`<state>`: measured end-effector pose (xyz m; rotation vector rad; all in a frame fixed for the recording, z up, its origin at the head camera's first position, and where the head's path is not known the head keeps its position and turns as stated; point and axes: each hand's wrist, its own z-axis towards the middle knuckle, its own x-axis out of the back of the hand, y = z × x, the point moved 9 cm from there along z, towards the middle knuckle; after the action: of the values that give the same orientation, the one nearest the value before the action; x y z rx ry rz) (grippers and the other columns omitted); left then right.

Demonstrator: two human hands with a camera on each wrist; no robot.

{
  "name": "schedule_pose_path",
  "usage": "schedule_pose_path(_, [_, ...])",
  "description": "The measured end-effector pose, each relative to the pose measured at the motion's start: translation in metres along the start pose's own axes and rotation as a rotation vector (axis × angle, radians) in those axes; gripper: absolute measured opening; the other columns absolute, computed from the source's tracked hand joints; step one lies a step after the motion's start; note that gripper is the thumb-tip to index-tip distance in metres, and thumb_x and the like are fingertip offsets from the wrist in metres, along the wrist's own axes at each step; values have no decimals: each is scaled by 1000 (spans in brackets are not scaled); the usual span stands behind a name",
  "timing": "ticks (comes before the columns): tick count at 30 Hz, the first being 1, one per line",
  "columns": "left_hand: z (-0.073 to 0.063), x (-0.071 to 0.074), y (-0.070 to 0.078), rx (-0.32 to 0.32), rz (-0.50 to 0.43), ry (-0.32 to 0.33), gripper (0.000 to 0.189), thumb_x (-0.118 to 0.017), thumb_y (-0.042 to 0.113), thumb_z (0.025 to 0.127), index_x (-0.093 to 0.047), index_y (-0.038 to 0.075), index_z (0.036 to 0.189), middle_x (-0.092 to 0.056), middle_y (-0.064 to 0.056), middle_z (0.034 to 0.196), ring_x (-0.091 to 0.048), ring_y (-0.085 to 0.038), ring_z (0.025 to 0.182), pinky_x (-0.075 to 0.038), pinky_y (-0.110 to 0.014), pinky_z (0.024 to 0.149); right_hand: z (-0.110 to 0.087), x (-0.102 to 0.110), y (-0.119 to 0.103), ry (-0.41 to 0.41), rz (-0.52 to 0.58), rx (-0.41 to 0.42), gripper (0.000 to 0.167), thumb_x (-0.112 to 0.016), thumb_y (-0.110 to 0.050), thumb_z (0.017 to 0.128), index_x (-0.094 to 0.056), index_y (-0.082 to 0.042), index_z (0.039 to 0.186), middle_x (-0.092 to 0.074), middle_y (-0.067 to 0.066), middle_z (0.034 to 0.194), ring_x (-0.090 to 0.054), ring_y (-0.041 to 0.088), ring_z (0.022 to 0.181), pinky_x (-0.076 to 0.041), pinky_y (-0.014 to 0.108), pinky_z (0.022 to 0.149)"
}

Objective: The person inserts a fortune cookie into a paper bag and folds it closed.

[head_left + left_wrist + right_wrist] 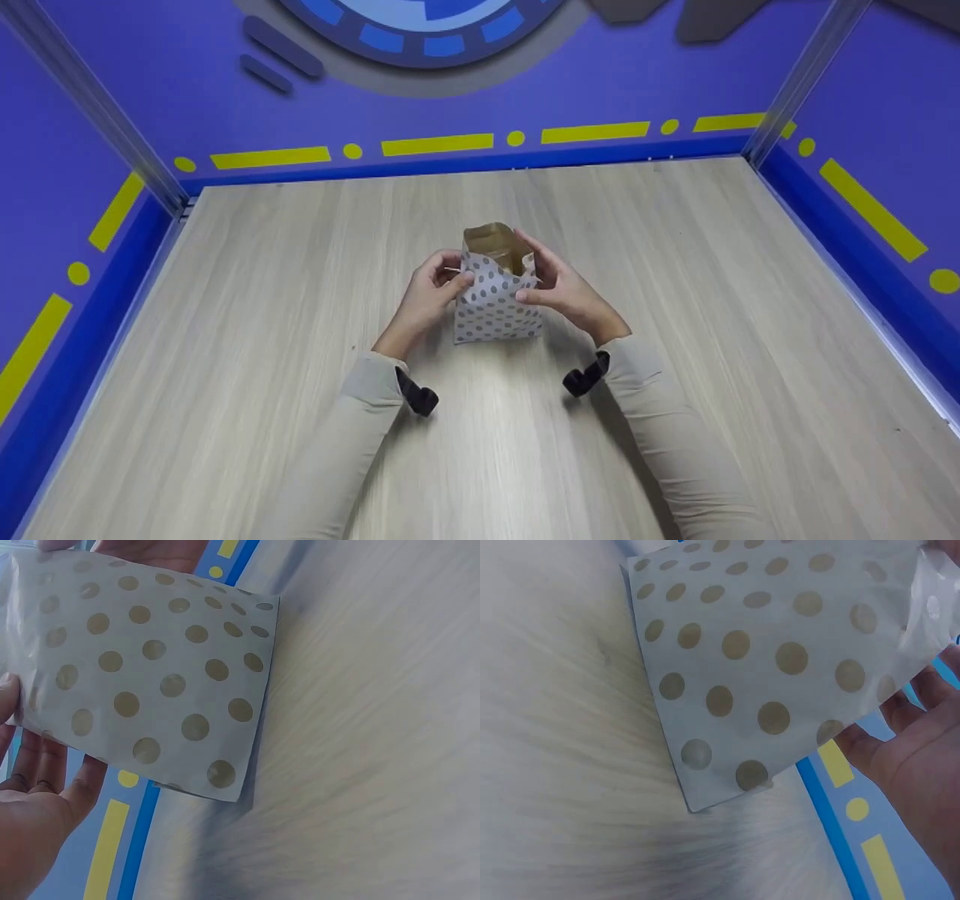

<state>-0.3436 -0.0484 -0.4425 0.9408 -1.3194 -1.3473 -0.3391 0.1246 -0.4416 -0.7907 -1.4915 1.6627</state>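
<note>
A white paper bag (498, 307) with tan polka dots stands between the hands, its top spread apart and the brown inside showing. The left hand (433, 289) grips the bag's left side near the top, thumb on the front and fingers behind. On the opposite side, the right hand (564, 289) holds the upper edge, its thumb on the front and its fingers along the back. In the left wrist view the dotted bag (172, 682) has its flat bottom edge close to the table. The right wrist view shows the bag (772, 675) creased near the top.
A wood-grain table (262, 337) spreads around the bag. Blue-purple panels (420, 112) with yellow marks enclose its back and sides. Each wrist wears a black camera strap, the left one (418, 394) and the right one (586, 375), over beige sleeves.
</note>
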Motion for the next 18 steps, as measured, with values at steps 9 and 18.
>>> schedule_pose_path(9, [1, -2, -3, 6, 6, -8, 26, -58, 10, 95, -54, 2, 119, -59, -6, 104, -57, -14, 94, -49, -22, 78, 4, 2, 6, 81, 75, -49, 92, -75, -10, 82, -17, -7, 153, -33, 18, 151, -42, 28, 132, -46, 31, 101])
schedule_pose_path(18, [-3, -9, -3, -14, -42, -90, 64, -76, 25, 81, -42, 8, 133, -48, -8, 125, -48, -21, 112, -44, -32, 92, 3, -1, 1, 72, 87, 25, 98, -78, -17, 80, -15, -25, 155, -35, 14, 151, -46, 27, 128, -47, 30, 98])
